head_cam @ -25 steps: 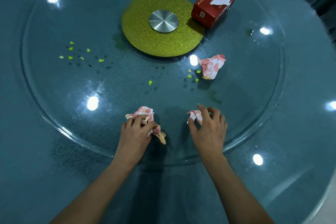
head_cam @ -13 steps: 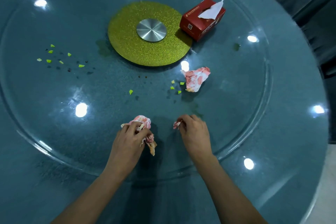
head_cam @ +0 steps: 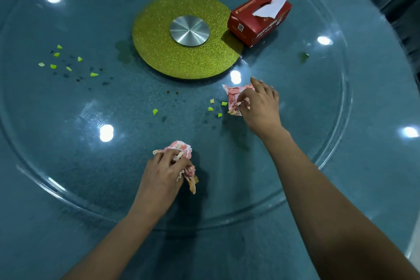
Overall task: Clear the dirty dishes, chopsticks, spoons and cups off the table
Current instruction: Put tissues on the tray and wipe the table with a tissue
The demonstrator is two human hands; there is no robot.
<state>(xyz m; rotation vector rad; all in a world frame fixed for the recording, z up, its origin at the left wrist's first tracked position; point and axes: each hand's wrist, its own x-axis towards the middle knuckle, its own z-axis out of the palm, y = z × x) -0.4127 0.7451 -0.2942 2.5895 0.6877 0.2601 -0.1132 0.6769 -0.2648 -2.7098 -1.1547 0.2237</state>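
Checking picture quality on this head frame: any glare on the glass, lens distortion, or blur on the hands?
Head view: round lamp reflections dot the glass turntable, one just beyond the stained tissue the right hand grips; wide-angle bending curves its rim and stretches the forearms; the left hand and its tissue wad look sharp, casting a soft shadow.
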